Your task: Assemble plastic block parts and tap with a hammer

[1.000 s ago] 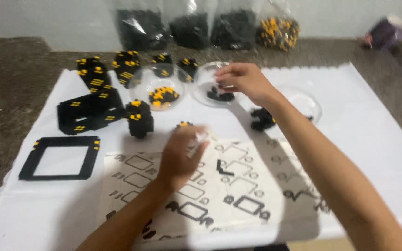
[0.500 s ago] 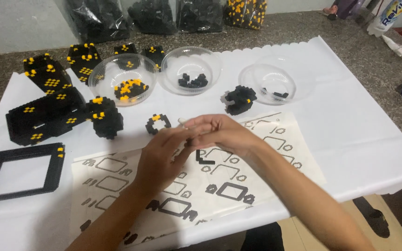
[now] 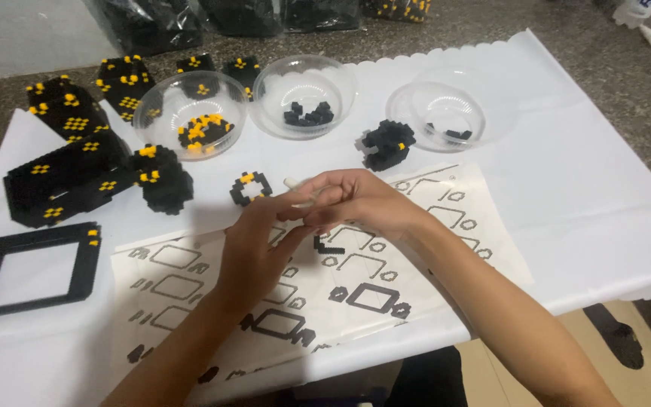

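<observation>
Brick model parts, black with yellow studs, lie spread over a white sheet [image 3: 582, 188] on a stone surface [image 3: 551, 30], all placed here relative to the printed guide sheet [image 3: 386, 279] at the near edge. Largest, the long black block [image 3: 62, 181] sits beyond the guide's far-left corner, with more built blocks [image 3: 69, 113] behind it. A flat open frame [image 3: 32, 267] lies just left of the guide. A rounded lump [image 3: 166, 179] stands beyond the guide's far edge, towards its left; a second black lump [image 3: 386, 145] stands beyond its far-right part. Three clear bowls line up farther back: one with yellow and black pieces [image 3: 190, 113], one with black pieces [image 3: 304, 94], one nearly empty [image 3: 446, 113]. A small ring of black and yellow [image 3: 250, 187] lies just past the guide's far edge, and a little L-shaped black bit [image 3: 328, 246] rests on the guide itself.

Over the guide's middle, the left hand [image 3: 254, 252] and right hand [image 3: 356, 202] meet, fingertips pinched together around a slim white tool [image 3: 299, 185]; whether a brick sits in either grip cannot be told.

Judged from the layout, several sections look finished, while the loose pieces in the bowls and the separate sub-builds suggest joining work remains.
</observation>
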